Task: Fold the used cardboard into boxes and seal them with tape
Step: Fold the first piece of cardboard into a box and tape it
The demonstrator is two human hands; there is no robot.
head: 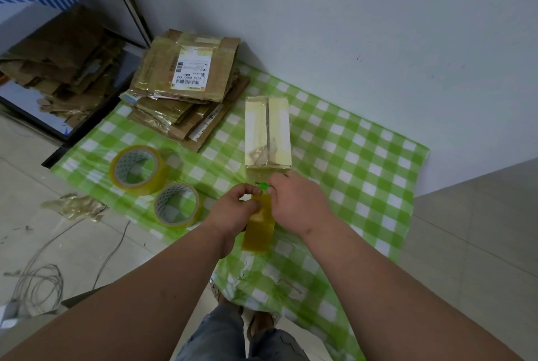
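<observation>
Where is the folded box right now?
In the head view the folded box stands mid-frame on the green checked cloth, just beyond both hands, right of the flat cardboard stack.

Green-white checked cloth [349,157], yellowish tape rolls [139,170]

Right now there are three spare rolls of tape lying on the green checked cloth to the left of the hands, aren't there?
Not quite: the head view shows two spare rolls, not three. One roll of tape and a second roll lie on the green checked cloth, left of the hands, as you said.
</observation>
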